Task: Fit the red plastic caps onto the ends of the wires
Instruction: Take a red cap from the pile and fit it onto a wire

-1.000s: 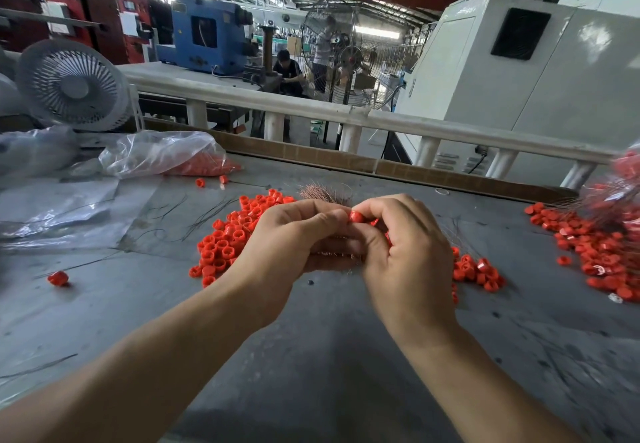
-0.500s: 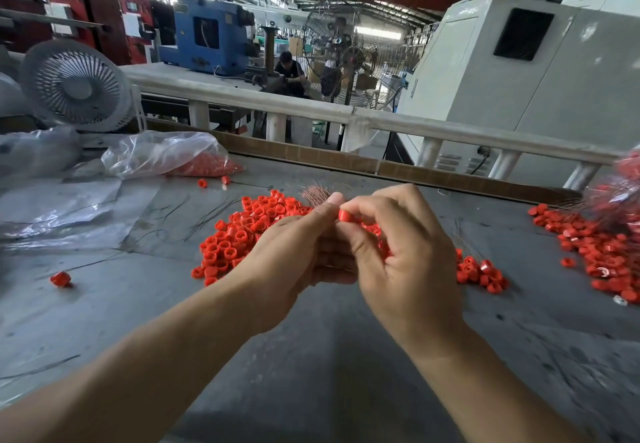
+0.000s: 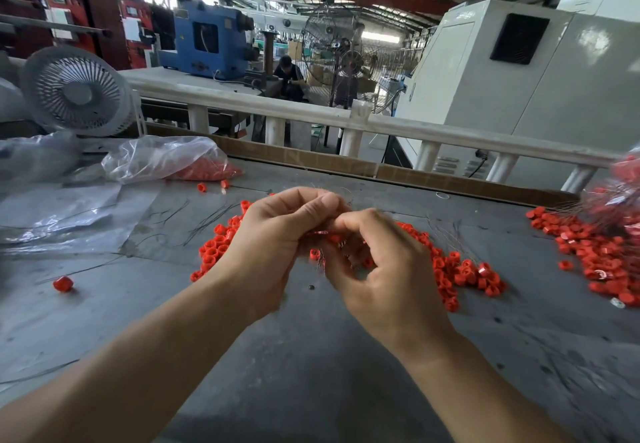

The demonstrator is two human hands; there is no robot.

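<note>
Fingers (image 3: 311,207) of the left hand (image 3: 273,241) curl round thin metal wires (image 3: 320,233); the right hand (image 3: 381,262) pinches them too. Small red plastic caps (image 3: 460,274) lie heaped behind both hands on the grey desk (image 3: 311,356).

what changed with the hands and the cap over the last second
The right hand dropped from level with the left hand to just below it, and the red cap it pinched on top is now hidden. The left hand still grips the wire bundle. The cap pile is unmoved.
</note>
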